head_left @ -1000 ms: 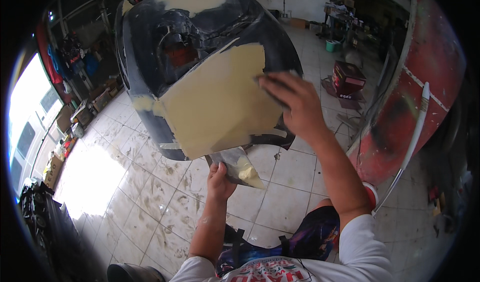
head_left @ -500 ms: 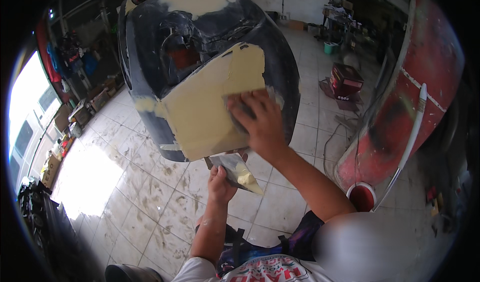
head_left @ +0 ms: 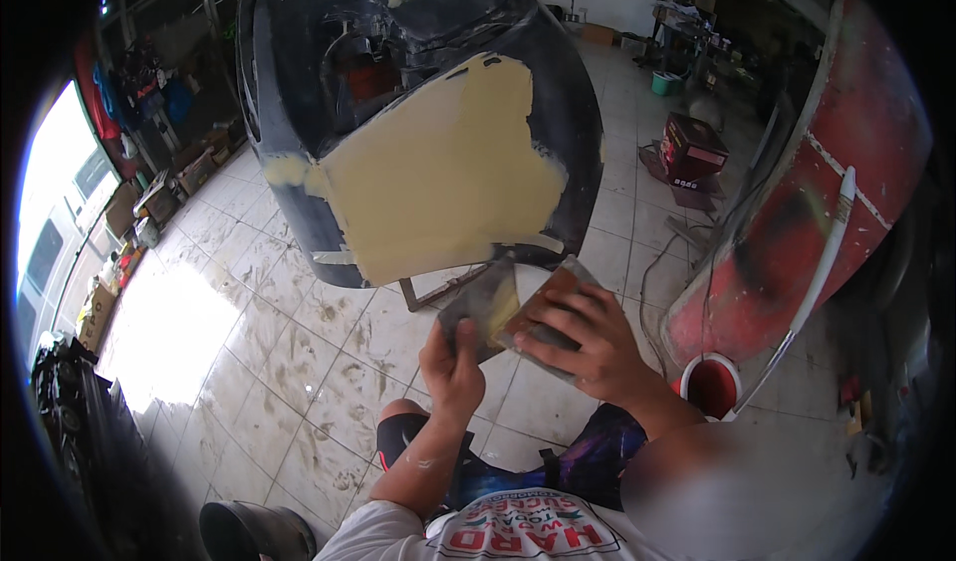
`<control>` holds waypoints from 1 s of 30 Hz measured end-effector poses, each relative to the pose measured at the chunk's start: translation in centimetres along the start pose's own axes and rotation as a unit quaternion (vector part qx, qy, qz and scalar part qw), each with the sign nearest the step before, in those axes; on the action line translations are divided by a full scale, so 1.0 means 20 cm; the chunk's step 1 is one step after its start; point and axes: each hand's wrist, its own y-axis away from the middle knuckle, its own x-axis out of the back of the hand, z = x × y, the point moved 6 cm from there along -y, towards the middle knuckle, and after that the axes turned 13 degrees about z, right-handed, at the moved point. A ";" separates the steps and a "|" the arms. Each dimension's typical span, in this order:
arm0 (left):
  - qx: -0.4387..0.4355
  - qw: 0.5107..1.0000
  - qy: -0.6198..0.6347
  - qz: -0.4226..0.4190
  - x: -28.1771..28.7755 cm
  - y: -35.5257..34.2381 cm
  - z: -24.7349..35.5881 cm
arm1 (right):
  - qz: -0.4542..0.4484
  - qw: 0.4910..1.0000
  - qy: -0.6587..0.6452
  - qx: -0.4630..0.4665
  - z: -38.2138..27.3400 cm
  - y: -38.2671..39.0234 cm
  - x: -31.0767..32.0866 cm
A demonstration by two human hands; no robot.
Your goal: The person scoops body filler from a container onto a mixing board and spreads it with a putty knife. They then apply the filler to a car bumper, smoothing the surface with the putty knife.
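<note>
In the lower middle, my left hand [head_left: 450, 367] grips a grey plate [head_left: 473, 297] with pale yellow filler on it. My right hand [head_left: 593, 352] has its fingers over a flat, wide spreader [head_left: 558, 282] with a brownish face, held against or just beside the plate. Above both hands stands a dark curved vehicle body part [head_left: 568, 163] with a large patch of yellow filler [head_left: 438, 183] across its front and more filler at the top.
At the right lean a red curved panel [head_left: 757, 272] and a pale pole [head_left: 827, 252], beside a red-filled bucket [head_left: 709, 390]. A red box [head_left: 692, 148] sits behind. A dark bucket [head_left: 249, 531] is at lower left, boxes [head_left: 149, 203] along the left side.
My right hand has come down from the filler patch to the plate in my left hand, bringing the spreader with it. The plate is tilted differently, and the body part sits higher in view.
</note>
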 end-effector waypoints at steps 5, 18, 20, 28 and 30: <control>-0.088 0.994 -0.061 -0.011 -0.03 -0.04 0.22 | -0.035 0.999 -0.011 0.024 -0.10 0.03 -0.09; 0.145 0.965 0.155 -0.152 -0.07 -0.18 -0.46 | 0.133 0.989 0.028 -0.051 0.81 -0.98 0.06; 0.189 0.947 0.209 -0.153 -0.10 -0.21 -0.54 | 0.140 0.987 0.020 -0.075 0.84 -1.09 0.03; 0.225 0.882 0.321 -0.262 -0.13 -0.22 -0.48 | 0.174 0.981 0.070 -0.046 0.72 -0.85 -0.16; 0.208 0.877 0.334 -0.275 -0.14 -0.22 -0.46 | 0.192 0.977 0.084 -0.043 0.62 -0.64 -0.23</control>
